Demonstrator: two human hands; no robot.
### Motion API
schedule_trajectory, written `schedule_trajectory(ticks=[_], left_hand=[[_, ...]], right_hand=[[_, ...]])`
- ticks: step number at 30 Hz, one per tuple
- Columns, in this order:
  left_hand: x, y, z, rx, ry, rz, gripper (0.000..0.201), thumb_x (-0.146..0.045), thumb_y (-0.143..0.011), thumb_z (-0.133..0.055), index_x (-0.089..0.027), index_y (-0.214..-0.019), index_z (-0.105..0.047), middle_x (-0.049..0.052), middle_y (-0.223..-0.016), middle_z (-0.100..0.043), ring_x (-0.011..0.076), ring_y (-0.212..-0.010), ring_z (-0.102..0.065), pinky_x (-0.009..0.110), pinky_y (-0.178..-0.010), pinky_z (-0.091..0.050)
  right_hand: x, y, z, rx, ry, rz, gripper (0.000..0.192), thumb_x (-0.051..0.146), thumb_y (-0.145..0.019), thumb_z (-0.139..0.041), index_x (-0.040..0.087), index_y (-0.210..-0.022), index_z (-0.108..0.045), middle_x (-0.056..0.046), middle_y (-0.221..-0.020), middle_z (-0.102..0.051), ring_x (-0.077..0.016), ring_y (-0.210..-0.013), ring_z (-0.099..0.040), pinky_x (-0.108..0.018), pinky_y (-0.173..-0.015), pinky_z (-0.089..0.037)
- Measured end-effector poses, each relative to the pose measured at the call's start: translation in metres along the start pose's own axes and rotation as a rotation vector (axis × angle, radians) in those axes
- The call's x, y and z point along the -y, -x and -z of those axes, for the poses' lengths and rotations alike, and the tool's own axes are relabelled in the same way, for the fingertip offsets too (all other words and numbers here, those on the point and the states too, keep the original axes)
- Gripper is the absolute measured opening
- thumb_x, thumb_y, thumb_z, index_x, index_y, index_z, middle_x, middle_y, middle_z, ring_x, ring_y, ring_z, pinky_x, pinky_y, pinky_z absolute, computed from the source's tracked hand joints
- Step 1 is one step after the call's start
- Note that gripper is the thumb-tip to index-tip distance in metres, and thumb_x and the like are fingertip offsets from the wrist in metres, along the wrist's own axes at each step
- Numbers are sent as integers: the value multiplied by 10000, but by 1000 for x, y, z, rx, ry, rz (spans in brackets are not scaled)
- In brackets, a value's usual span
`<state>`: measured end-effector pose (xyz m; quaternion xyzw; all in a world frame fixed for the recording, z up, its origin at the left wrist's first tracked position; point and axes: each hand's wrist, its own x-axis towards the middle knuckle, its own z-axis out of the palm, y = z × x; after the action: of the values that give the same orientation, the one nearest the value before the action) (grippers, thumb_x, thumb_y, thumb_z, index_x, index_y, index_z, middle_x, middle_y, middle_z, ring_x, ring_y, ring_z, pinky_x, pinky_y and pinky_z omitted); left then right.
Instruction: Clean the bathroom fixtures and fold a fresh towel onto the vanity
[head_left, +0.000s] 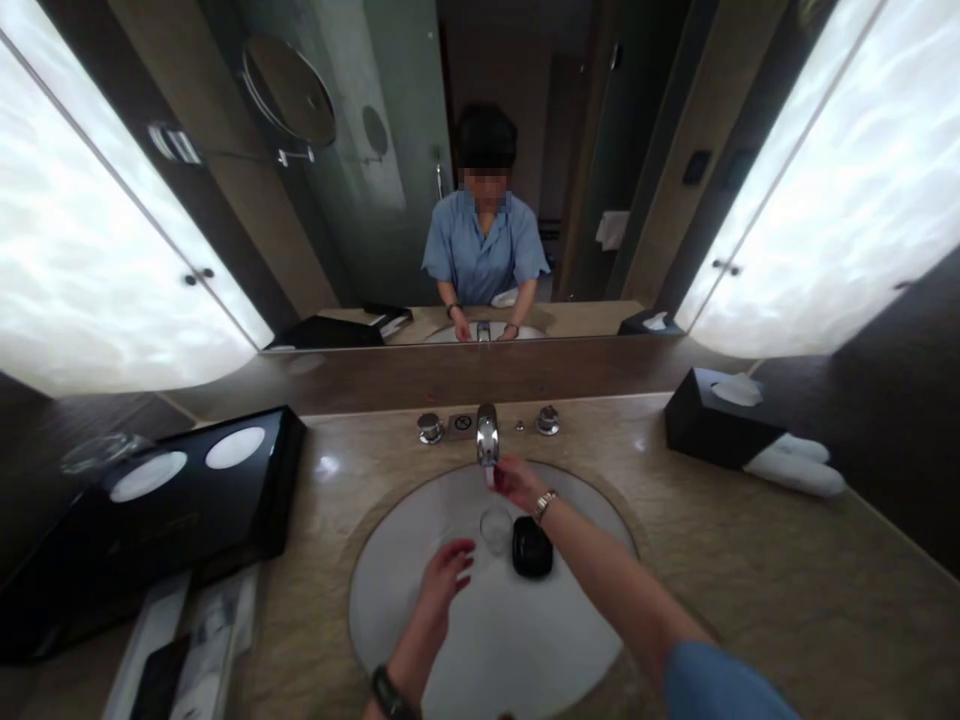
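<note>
Blue sleeve (pixel 720 682) closest, right of the tap (pixel 487 432); left hand (pixel 445 578), fingers parted, seemingly empty, front-left of it over the sink (pixel 517 655). Right hand (pixel 520 482), nearer, beside the tap's front end above the sink's back; whether gripping, I can't tell.

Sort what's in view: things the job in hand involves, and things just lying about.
Involved, it seems:
tap, by the right hand
sink, under the left hand
black object in the sink

Lying about:
tissue box
white rolls
black tray

The right hand (pixel 517 482) reaches far, forearm (pixel 607 570) extended; the left hand (pixel 448 572), nearer and left, is loosely half-curled.
</note>
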<state>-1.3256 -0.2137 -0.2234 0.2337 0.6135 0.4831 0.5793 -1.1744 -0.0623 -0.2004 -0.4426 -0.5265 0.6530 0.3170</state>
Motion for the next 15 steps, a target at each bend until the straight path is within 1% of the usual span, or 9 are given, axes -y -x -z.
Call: schedule_trajectory(ticks=[2,4,5,7,9,10,11,13,15], left_hand=[[0,-21,-13,-14,3,-5,511,-431,-468,-730,-155,-897,-693,145,-1057,-703,251,-917,-650,355,-785,-496],[-1,-42,-23,-13,-8,-13,493,-389,-476,-700,-156,-910,-688,137,-1025,-711,246,-906,-643,351,-793,-474],[-2,-51,-27,-15,-22,-21,479,-362,-475,-695,-151,-905,-693,137,-1006,-715,249,-908,-635,353,-800,-462],[0,-66,-30,-31,-56,-37,441,-310,-488,-691,-146,-897,-708,138,-1016,-718,262,-963,-620,358,-844,-444],[6,-75,-30,-76,-78,-34,389,-276,-523,-667,-156,-892,-705,137,-1068,-709,280,-1053,-603,368,-906,-430],[11,-77,-29,-105,-85,-20,366,-268,-545,-651,-163,-892,-695,137,-1086,-701,288,-1091,-595,378,-933,-423],[16,-78,-27,-132,-89,2,349,-268,-570,-638,-169,-902,-682,138,-1106,-693,295,-1118,-588,391,-953,-418],[25,-75,-25,-167,-92,56,340,-293,-637,-626,-168,-951,-659,154,-1142,-679,313,-1136,-581,423,-962,-415],[30,-70,-23,-176,-85,94,380,-342,-702,-637,-160,-1035,-639,170,-1204,-658,324,-1156,-569,435,-949,-415]], right_hand=[[-5,-1,9,141,106,-27,296,459,-891,-534,183,-802,-593,-33,-768,-662,-151,-715,-633,-312,-748,-549],[-12,10,20,268,279,-38,223,359,-850,-589,160,-758,-627,-57,-743,-688,-182,-725,-656,-338,-759,-553],[-17,19,25,302,380,-30,177,296,-831,-603,151,-737,-641,-81,-765,-707,-210,-777,-672,-365,-803,-550],[-30,37,30,302,570,11,84,166,-798,-598,135,-779,-674,-151,-947,-740,-278,-992,-669,-435,-964,-495],[-47,50,24,296,724,46,193,82,-770,-584,120,-921,-698,-214,-1180,-701,-342,-1187,-604,-501,-1072,-409],[-56,52,18,306,782,43,258,56,-753,-580,110,-976,-699,-237,-1228,-682,-371,-1221,-588,-532,-1079,-394],[-64,52,12,320,825,27,285,41,-737,-581,101,-988,-701,-254,-1218,-686,-396,-1214,-596,-556,-1065,-399],[-76,43,-1,319,856,-22,216,38,-722,-584,93,-892,-706,-263,-1102,-725,-421,-1158,-630,-572,-1023,-426],[-80,30,-9,258,797,-58,98,81,-745,-601,117,-776,-686,-233,-988,-753,-394,-1117,-654,-522,-996,-456]])
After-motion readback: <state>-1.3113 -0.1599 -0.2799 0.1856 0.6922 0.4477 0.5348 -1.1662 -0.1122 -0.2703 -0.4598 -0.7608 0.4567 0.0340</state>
